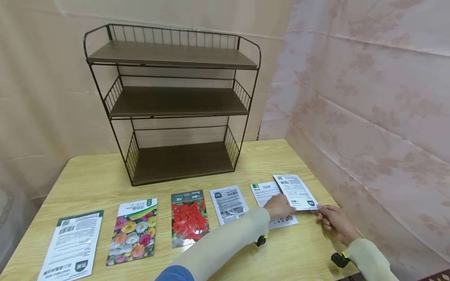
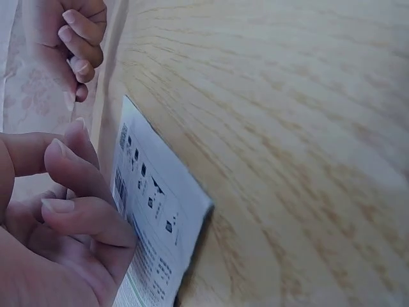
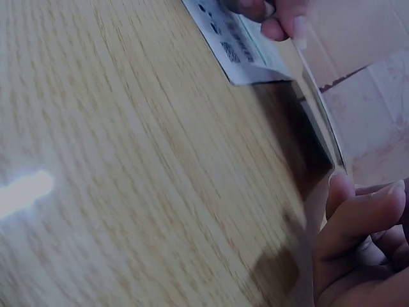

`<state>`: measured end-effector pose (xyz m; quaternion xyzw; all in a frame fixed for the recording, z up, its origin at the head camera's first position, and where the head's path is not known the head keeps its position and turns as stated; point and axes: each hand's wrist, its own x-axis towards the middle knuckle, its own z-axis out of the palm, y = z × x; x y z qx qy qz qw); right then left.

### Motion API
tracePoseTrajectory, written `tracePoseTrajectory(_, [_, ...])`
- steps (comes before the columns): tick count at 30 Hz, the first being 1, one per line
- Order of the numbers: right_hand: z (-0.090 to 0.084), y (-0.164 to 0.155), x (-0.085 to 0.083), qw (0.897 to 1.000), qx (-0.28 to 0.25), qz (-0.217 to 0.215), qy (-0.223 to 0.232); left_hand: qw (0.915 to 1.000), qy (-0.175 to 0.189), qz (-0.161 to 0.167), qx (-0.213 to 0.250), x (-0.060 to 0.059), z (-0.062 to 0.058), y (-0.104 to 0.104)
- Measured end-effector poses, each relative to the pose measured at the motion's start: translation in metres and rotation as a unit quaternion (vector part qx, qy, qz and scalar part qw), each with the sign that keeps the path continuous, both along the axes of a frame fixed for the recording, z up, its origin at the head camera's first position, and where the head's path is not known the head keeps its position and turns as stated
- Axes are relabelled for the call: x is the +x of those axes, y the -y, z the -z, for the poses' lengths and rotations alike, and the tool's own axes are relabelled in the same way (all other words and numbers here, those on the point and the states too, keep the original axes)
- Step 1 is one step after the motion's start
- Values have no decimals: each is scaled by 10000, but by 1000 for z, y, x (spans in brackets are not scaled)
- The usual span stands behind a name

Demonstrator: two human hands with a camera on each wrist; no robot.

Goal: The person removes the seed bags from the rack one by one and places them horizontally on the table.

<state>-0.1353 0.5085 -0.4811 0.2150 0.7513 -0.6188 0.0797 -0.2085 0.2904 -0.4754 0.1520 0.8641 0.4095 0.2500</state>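
A white printed seed packet [image 1: 294, 192] lies askew at the right end of a row on the wooden table [image 1: 291, 253], overlapping another white packet [image 1: 263, 191]. My left hand [image 1: 279, 207] reaches across and grips its lower left edge, fingers curled over the print [image 2: 153, 217]. My right hand [image 1: 334, 222] hovers at the table's right edge with fingers loosely curled, holding nothing, its fingertips [image 2: 77, 61] just off the packet's lower right corner. In the right wrist view the packet [image 3: 236, 48] sits far ahead of those fingers [image 3: 358, 236].
Several more packets lie in the row: a white one [image 1: 72, 244], mixed flowers [image 1: 135, 230], red flowers [image 1: 188, 220], a grey one [image 1: 228, 203]. A three-tier wire and wood shelf rack [image 1: 172, 105] stands behind. A pink curtain [image 1: 369, 117] hangs along the right edge.
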Motion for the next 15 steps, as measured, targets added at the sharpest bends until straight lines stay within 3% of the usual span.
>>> tracePoseTrajectory(10, [-4, -10, -11, 9992, -239, -268, 167, 9996, -183, 101, -185, 3, -14, 5])
tracePoseTrajectory(15, [-10, -18, -14, 9980, 463, -366, 247, 9989, -274, 368, -36, 4, -25, 6])
